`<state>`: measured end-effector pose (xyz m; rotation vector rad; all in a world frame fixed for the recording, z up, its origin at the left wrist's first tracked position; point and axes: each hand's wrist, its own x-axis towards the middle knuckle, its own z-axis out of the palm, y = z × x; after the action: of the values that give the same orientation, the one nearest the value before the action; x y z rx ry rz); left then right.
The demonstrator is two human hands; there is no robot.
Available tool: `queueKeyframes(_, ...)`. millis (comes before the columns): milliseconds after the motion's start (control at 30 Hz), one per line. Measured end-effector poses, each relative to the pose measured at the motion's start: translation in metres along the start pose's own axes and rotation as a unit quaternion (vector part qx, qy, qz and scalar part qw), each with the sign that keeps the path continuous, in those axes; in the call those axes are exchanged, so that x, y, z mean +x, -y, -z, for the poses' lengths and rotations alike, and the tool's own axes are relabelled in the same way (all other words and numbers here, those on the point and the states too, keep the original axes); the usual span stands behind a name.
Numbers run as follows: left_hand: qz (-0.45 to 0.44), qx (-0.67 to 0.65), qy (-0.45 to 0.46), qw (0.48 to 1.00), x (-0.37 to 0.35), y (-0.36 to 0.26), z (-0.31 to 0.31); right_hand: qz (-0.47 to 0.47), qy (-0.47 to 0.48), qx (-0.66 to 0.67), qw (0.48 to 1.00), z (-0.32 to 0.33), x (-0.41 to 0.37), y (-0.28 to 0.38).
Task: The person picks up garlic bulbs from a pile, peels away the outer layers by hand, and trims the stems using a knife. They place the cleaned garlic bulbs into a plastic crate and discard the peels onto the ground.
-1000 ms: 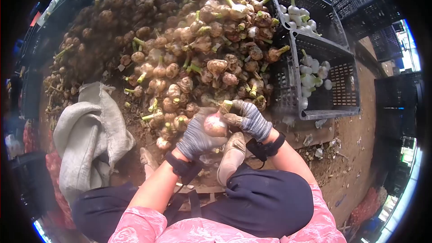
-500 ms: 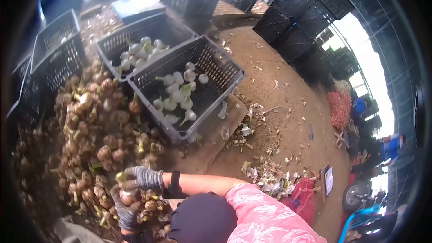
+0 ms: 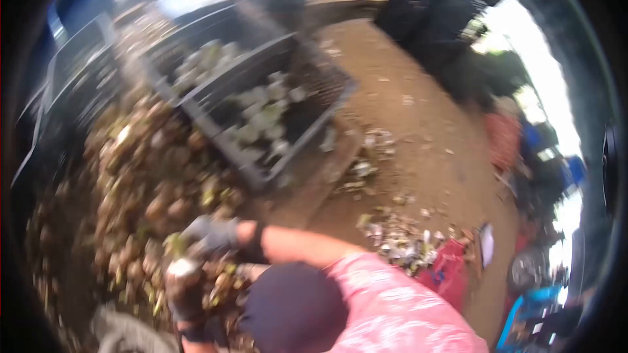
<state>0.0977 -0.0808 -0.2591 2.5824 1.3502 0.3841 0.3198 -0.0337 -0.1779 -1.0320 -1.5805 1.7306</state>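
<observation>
My left hand (image 3: 185,297), in a dark grey glove, is closed round a bulb (image 3: 184,270) with a bright white upper side. Just above it, my right hand (image 3: 212,234), in a grey glove, has its fingers curled beside a green stem piece (image 3: 175,244); motion blur hides what they grip. Both hands are over a big heap of brown unpeeled bulbs (image 3: 157,183). Beyond the heap, a grey crate (image 3: 232,147) contains several pale bulbs (image 3: 261,114), and a second crate (image 3: 154,68) behind it holds more pale bulbs (image 3: 208,59).
Peelings (image 3: 399,242) litter the brown floor (image 3: 418,144), near a red mesh bag (image 3: 451,274). Dark stacked crates (image 3: 432,19) stand at the back. A dark rounded shape (image 3: 297,307) and a pink sleeve (image 3: 392,301) fill the lower middle. A blue frame (image 3: 513,317) is at the lower right.
The whole view has shifted and blurred. The bulb in my left hand now shows a white side instead of a brownish one, and my right hand sits slightly apart from it.
</observation>
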Motion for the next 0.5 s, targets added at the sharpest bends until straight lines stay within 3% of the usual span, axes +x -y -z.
queueKeyframes(33,0.088,-0.215,-0.017,0.973,0.002,-0.011,0.004,0.049,-0.016,0.023,0.998,0.000,0.004,-0.021)
queueKeyframes(67,0.037,0.055,0.047,0.997,0.006,-0.012,0.001,0.046,-0.016,0.019,0.999,-0.001,0.006,-0.023)
queueKeyframes(100,-0.074,0.033,0.031,0.996,0.011,-0.021,0.027,-0.004,-0.028,0.019,0.999,0.000,0.002,-0.019)
queueKeyframes(133,-0.028,0.058,0.149,0.987,0.022,-0.020,0.030,-0.034,-0.042,0.089,0.995,-0.005,0.003,-0.021)
queueKeyframes(167,0.011,0.073,0.159,0.985,0.022,-0.022,0.035,-0.013,-0.036,0.073,0.997,-0.004,0.006,-0.035)
queueKeyframes(200,0.119,-0.302,0.150,0.934,0.027,-0.027,0.038,-0.106,-0.045,0.131,0.985,-0.008,0.006,-0.030)
queueKeyframes(233,0.195,-0.636,0.099,0.741,0.033,-0.034,0.042,-0.064,-0.070,0.177,0.980,-0.011,0.008,-0.043)
queueKeyframes(267,0.227,-0.873,0.025,0.430,0.034,-0.035,0.044,-0.020,-0.083,0.186,0.979,-0.016,0.012,-0.059)
queueKeyframes(300,0.299,-0.867,0.010,0.398,0.030,-0.032,0.030,-0.027,-0.069,0.197,0.978,-0.015,0.011,-0.061)
queueKeyframes(333,0.204,-0.704,0.012,0.681,0.027,-0.027,0.015,-0.037,-0.057,0.208,0.976,-0.016,0.011,-0.064)
queueKeyframes(400,0.309,-0.740,-0.142,0.581,0.020,-0.033,0.016,-0.068,-0.031,0.199,0.977,-0.017,0.011,-0.063)
queueKeyframes(433,0.230,-0.663,-0.157,0.695,0.017,-0.018,-0.003,-0.090,-0.005,0.228,0.970,-0.018,0.012,-0.060)
queueKeyframes(500,0.245,-0.679,-0.123,0.681,0.010,-0.009,-0.025,-0.145,0.000,0.301,0.943,-0.022,0.011,-0.047)
